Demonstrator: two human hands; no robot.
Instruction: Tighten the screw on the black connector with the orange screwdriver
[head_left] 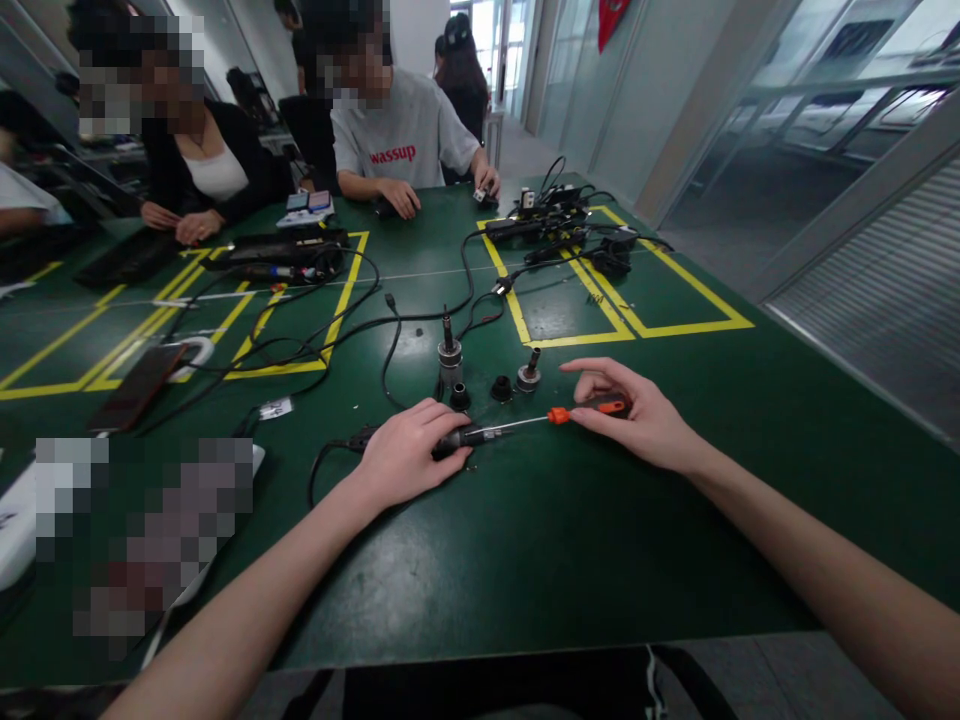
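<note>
Green table (525, 540), cables sprawled across the far half. My left hand (409, 455) lies closed over a small black plug (454, 440), pinning it flat near the middle of the table. My right hand (637, 415) pinches the orange-handled screwdriver (581, 410), fingers curled loosely; the tip meets the plug. Risk: the tip skids off and jabs my left fingers if I push at this shallow angle. Loose parts (501, 388) just behind could get knocked and roll into the cables (300, 345).
</note>
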